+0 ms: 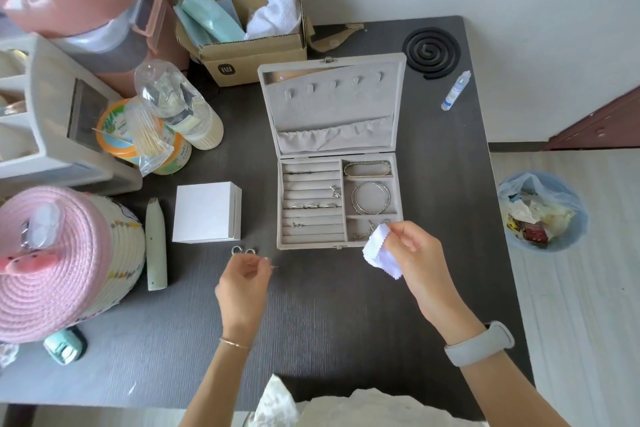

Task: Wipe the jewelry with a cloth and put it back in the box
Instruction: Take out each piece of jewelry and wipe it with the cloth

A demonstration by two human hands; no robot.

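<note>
An open grey jewelry box (313,245) sits mid-table with rings in its slots, bangles (371,198) and a bracelet (367,168) in its right compartments. My right hand (412,253) pinches a small white cloth (379,255) just over the box's front right corner. My left hand (244,282) hovers left of the box with fingers curled together, seemingly pinching something thin and tiny; I cannot make it out. Two small silver hoop earrings (243,251) lie on the table just beyond the left hand's fingertips.
A white square box (207,211) and a pale green tool (156,243) lie left of the jewelry box. A pink woven basket (55,263), bottles and a cardboard box (252,52) crowd the left and back. A black coil (429,52) and dropper bottle (455,91) sit right. A bin (542,211) stands on the floor.
</note>
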